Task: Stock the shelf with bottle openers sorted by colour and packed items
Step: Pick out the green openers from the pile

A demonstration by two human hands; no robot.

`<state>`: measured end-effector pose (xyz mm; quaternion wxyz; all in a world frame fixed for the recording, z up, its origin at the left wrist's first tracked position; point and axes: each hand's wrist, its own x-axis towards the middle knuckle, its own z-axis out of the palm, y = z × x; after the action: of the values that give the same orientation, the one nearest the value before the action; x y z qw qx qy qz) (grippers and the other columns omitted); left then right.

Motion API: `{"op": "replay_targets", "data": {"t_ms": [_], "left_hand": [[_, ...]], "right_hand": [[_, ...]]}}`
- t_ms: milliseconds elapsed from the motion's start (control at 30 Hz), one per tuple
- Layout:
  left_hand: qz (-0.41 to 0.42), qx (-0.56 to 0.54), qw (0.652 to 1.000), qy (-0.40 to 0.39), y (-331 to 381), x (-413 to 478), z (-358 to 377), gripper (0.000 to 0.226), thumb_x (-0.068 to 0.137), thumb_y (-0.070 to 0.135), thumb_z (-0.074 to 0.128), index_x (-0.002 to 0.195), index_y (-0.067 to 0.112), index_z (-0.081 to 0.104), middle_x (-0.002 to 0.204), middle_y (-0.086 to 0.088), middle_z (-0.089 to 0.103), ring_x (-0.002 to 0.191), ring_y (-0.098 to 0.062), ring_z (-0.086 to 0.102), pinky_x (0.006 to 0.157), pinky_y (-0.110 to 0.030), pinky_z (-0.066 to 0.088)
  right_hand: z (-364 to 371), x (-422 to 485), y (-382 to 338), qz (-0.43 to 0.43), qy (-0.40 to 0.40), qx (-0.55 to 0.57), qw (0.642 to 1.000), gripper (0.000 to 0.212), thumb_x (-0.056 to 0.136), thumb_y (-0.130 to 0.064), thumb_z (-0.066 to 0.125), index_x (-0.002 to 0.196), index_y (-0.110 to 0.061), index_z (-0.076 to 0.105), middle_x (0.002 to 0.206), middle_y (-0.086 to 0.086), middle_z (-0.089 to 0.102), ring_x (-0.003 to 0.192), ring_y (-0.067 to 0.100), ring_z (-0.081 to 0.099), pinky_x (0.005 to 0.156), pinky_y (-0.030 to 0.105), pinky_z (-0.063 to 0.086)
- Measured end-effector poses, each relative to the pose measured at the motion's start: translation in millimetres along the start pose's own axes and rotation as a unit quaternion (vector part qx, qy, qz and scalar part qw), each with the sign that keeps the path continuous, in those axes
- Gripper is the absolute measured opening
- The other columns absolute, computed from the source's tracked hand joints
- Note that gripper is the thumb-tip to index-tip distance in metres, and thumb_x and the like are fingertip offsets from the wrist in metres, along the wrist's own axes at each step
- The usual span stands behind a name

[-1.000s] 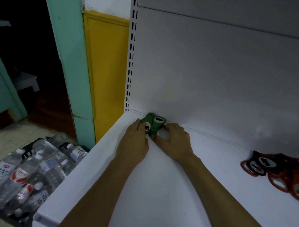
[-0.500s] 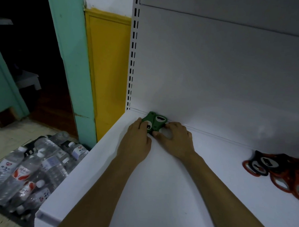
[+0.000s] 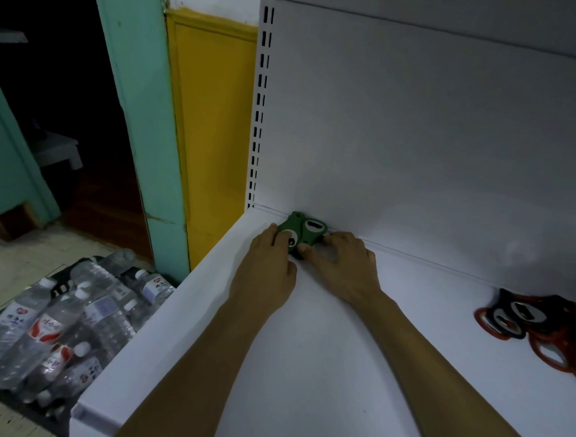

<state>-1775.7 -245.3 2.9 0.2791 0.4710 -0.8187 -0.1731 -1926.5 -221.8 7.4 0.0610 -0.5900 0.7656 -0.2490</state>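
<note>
Both hands, left (image 3: 265, 267) and right (image 3: 342, 264), are gripping green bottle openers (image 3: 301, 230) at the shelf's (image 3: 323, 368) back-left corner; red ones (image 3: 536, 328) are lying by the right edge.

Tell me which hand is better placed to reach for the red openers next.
Right. The right hand is on the side of the green openers facing the red openers; the left hand would have to cross over.

On the white shelf (image 3: 306, 367) there are two clusters of bottle openers: two green openers (image 3: 304, 230) at its back left corner, and red-and-black openers (image 3: 536, 325) at its right edge, too overlapped to count. Beside the shelf, roughly eight water bottles (image 3: 64, 327) lie on the floor.
</note>
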Motion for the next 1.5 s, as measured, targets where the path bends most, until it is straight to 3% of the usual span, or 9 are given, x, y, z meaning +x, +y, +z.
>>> {"op": "replay_targets", "data": {"t_ms": [100, 167, 433, 600, 767, 933, 1100, 1300, 1500], "left_hand": [[0.002, -0.006, 1.0, 0.0, -0.2, -0.2, 0.2, 0.051, 0.094, 0.012, 0.046, 0.143, 0.008, 0.032, 0.152, -0.012, 0.026, 0.137, -0.025, 0.028, 0.11, -0.027, 0.024], [0.0, -0.009, 1.0, -0.001, 0.3, 0.1, 0.1, 0.052, 0.094, 0.012, 0.046, 0.143, 0.007, 0.032, 0.152, -0.013, 0.026, 0.137, -0.026, 0.028, 0.11, -0.028, 0.025], [0.003, -0.016, 1.0, 0.01, -0.9, 0.7, 1.7, 0.051, 0.093, 0.012, 0.047, 0.142, 0.006, 0.034, 0.152, -0.013, 0.027, 0.137, -0.026, 0.028, 0.109, -0.028, 0.026], [0.04, -0.02, 0.998, 0.037, -2.2, 1.9, 1.3, 0.059, 0.088, 0.005, 0.053, 0.143, 0.007, 0.033, 0.156, -0.008, 0.02, 0.142, -0.023, 0.02, 0.115, -0.033, 0.022], [0.095, 0.005, 0.994, 0.048, 6.8, -0.7, -7.6, 0.06, 0.088, 0.016, 0.054, 0.144, 0.012, 0.032, 0.154, -0.002, 0.025, 0.145, -0.017, 0.013, 0.118, -0.036, 0.012], [0.172, 0.073, 0.982, 0.023, 22.7, -17.2, -13.9, 0.059, 0.093, 0.029, 0.049, 0.147, 0.017, 0.027, 0.155, -0.001, 0.022, 0.145, -0.015, 0.011, 0.118, -0.029, 0.005], [0.248, 0.073, 0.966, -0.006, 79.0, -37.9, 15.1, 0.059, 0.096, 0.031, 0.045, 0.148, 0.016, 0.023, 0.157, -0.001, 0.016, 0.145, -0.016, 0.009, 0.115, -0.027, 0.004], [0.372, -0.017, 0.926, -0.056, 203.4, -73.0, 82.3, 0.062, 0.094, 0.027, 0.047, 0.148, 0.015, 0.02, 0.156, -0.001, 0.02, 0.145, -0.015, 0.013, 0.116, -0.025, 0.004], [0.375, -0.151, 0.903, -0.144, 312.4, -123.0, 142.5, 0.063, 0.091, 0.027, 0.054, 0.146, 0.014, 0.027, 0.153, -0.002, 0.027, 0.141, -0.018, 0.022, 0.114, -0.026, 0.019]], "right_hand": [[-0.5, 1.5, 1.4, -0.001, -0.001, 0.032, 0.999, 0.046, 0.085, -0.051, 0.035, 0.09, -0.019, 0.067, 0.106, 0.0, 0.06, 0.104, 0.021, 0.055, 0.088, 0.034, 0.039], [1.6, 2.1, 4.5, -0.012, 0.005, 0.01, 1.0, 0.032, 0.089, -0.038, 0.045, 0.089, -0.015, 0.067, 0.1, 0.001, 0.061, 0.099, 0.021, 0.056, 0.079, 0.03, 0.036], [3.6, 1.4, 4.4, -0.014, 0.022, 0.01, 1.0, 0.029, 0.085, -0.043, 0.056, 0.096, -0.018, 0.066, 0.11, 0.002, 0.06, 0.104, 0.021, 0.054, 0.079, 0.028, 0.029], [2.7, 4.4, 2.4, -0.009, 0.01, 0.011, 1.0, 0.026, 0.081, -0.049, 0.055, 0.088, -0.025, 0.062, 0.107, 0.0, 0.06, 0.101, 0.022, 0.054, 0.087, 0.036, 0.042], [-8.2, -2.1, -5.4, -0.006, -0.013, 0.034, 0.999, 0.034, 0.083, -0.037, 0.061, 0.108, -0.014, 0.064, 0.116, 0.009, 0.06, 0.108, 0.027, 0.054, 0.088, 0.03, 0.042], [-44.8, -42.5, 5.2, -0.03, -0.056, 0.05, 0.997, 0.056, 0.087, -0.024, 0.063, 0.137, -0.01, 0.043, 0.141, 0.009, 0.043, 0.129, 0.022, 0.04, 0.101, 0.021, 0.027], [-91.3, -108.9, 50.9, -0.044, 0.033, -0.01, 0.998, 0.053, 0.087, -0.028, 0.063, 0.136, -0.016, 0.045, 0.14, 0.003, 0.045, 0.127, 0.022, 0.042, 0.104, 0.028, 0.03], [-174.8, -201.9, 131.9, 0.07, 0.17, -0.011, 0.983, 0.041, 0.081, -0.009, 0.064, 0.121, -0.006, 0.056, 0.119, 0.011, 0.058, 0.11, 0.028, 0.054, 0.094, 0.041, 0.044], [-229.1, -288.4, 210.6, 0.201, 0.244, -0.088, 0.945, 0.036, 0.084, -0.013, 0.063, 0.118, -0.002, 0.057, 0.113, 0.017, 0.059, 0.107, 0.034, 0.053, 0.087, 0.038, 0.041]]}}
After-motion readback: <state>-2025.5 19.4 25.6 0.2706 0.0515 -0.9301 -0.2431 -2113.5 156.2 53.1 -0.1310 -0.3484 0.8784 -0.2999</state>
